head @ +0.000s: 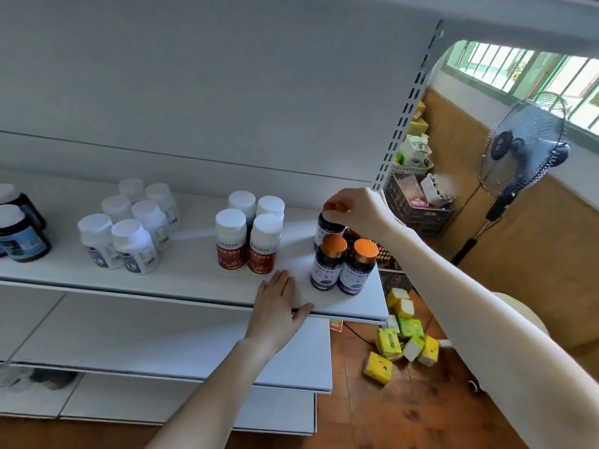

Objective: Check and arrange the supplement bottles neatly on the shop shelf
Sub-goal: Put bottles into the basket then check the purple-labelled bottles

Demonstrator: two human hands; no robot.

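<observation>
At the right end of the shop shelf (194, 280), the right hand (353, 209) comes down from above and its curled fingertips pinch the orange cap of the rear bottle (327, 230), a dark one with a purple label. It stands upright, long axis vertical, directly under the fingers, so we judge that any lift or twist runs straight up that axis. Two matching front bottles (327, 264) stand just before it, touching side by side near the shelf's front corner. A fourth seems to sit behind them, mostly hidden.

The left hand (278, 306) holds nothing. It lies flat on the shelf's front edge with straight fingers, thumb along the lip, just left of the purple group, and the right hand is plainly the working one.

Further left we see four white-capped bottles with red-brown labels (230, 241), a cluster of white bottles (129, 228) and dark blue-labelled bottles (22, 234). All are upright, each kind well apart from the next.

The labels carry Chinese characters — white on red-brown, pale on purple — too blurred for us to read a brand.
</observation>
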